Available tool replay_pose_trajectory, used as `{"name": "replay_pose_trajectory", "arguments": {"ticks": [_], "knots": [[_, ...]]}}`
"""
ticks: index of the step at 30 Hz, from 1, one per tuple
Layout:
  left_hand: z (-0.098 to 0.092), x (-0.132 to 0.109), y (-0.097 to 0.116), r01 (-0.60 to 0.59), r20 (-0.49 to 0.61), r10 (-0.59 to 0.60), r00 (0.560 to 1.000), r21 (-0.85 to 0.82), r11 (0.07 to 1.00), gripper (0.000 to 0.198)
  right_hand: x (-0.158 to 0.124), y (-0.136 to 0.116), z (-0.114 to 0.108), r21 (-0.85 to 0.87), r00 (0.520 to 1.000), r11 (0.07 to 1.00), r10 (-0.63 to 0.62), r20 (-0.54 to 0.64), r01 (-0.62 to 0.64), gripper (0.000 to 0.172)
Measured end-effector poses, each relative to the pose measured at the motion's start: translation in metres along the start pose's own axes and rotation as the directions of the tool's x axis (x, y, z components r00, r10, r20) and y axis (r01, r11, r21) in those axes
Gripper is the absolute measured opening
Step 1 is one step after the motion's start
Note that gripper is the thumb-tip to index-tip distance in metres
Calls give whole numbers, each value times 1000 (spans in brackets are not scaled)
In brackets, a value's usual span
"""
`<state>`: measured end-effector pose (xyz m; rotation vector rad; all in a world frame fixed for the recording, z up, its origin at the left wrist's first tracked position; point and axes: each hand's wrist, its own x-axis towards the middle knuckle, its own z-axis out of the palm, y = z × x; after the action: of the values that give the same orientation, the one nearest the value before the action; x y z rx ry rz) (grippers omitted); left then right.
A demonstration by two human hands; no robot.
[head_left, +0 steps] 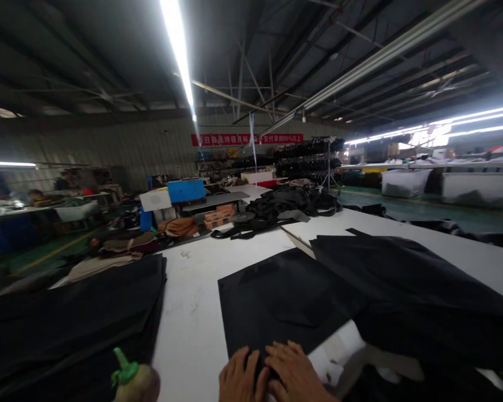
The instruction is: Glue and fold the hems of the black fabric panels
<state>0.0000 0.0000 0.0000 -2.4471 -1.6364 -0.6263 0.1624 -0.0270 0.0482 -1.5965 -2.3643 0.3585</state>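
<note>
A piece of black fabric (285, 285) lies flat on the white table in front of me. Along its near edge, my left hand (240, 375) rests on it with the fingers laid forward. Close beside it, my right hand (292, 369) also lies on the fabric, palm down, its thumb side near the left hand. Neither hand visibly holds anything up. A white piece (339, 352), paper or cloth, shows just right of my right hand. Farther right spreads more black fabric (394, 273), overlapping the first piece.
Stacked black fabric (79, 301) lies at left, near a round beige object with a green stem-like top (140, 385). Beyond are a heap of black strips (293, 201), brown bundles (178, 226) and a blue box (186, 191). White bins (480, 187) stand at far right.
</note>
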Motion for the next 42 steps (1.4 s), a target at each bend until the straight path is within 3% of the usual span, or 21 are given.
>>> {"name": "replay_pose_trajectory", "arguments": {"ticks": [3,6,12,16,19,22,26,28,30,32,33,35,37,38,39,42], "knots": [[-35,1,7,2,231,26,973,-122,993,29,-8,3,5,-42,999,999,-27,-42,25,31],[-56,0,18,-22,305,70,950,-159,987,25,-11,18,7,-112,993,991,-87,-75,78,23],[-55,-1,33,-71,363,162,918,-250,966,24,-14,79,-15,-322,973,938,-181,-144,127,32],[-52,1,14,-2,315,78,946,-237,971,35,-27,135,-35,-419,970,904,-170,-171,85,48],[-48,-3,1,46,296,24,955,-226,973,44,-32,157,-29,-450,968,893,-124,-220,13,50],[-43,-12,6,49,287,23,958,-240,970,44,-29,149,-3,-400,957,917,-125,-261,11,38],[-41,-22,22,32,202,26,979,-278,960,53,-16,131,21,-288,940,957,-72,-333,-28,41],[-45,-29,19,5,112,32,993,-320,947,37,-10,129,19,-178,932,983,-25,-360,-43,41],[-55,-41,2,32,-8,-38,999,-355,934,23,-5,130,13,-82,938,996,-5,-346,-25,38],[-70,-57,-26,138,-166,-213,963,-376,916,32,-3,130,6,-17,944,1000,1,-331,-7,33],[-78,-65,-43,208,-259,-322,911,-386,899,32,-2,129,3,17,941,1000,15,-339,-10,31],[-93,-78,-78,332,-412,-497,764,-409,850,25,-3,125,0,82,918,996,72,-389,-43,28],[-105,-82,-109,462,-508,-668,543,-484,743,46,-7,118,-1,145,878,985,149,-455,-93,29],[-109,-80,-122,499,-492,-706,509,-500,708,59,-11,115,-1,175,856,978,189,-481,-117,30],[-112,-77,-132,522,-467,-724,508,-502,690,71,-15,112,-2,204,837,969,225,-499,-139,31],[-110,-65,-148,537,-306,-714,630,-493,685,92,-35,104,-6,261,806,944,310,-504,-200,30]]}}
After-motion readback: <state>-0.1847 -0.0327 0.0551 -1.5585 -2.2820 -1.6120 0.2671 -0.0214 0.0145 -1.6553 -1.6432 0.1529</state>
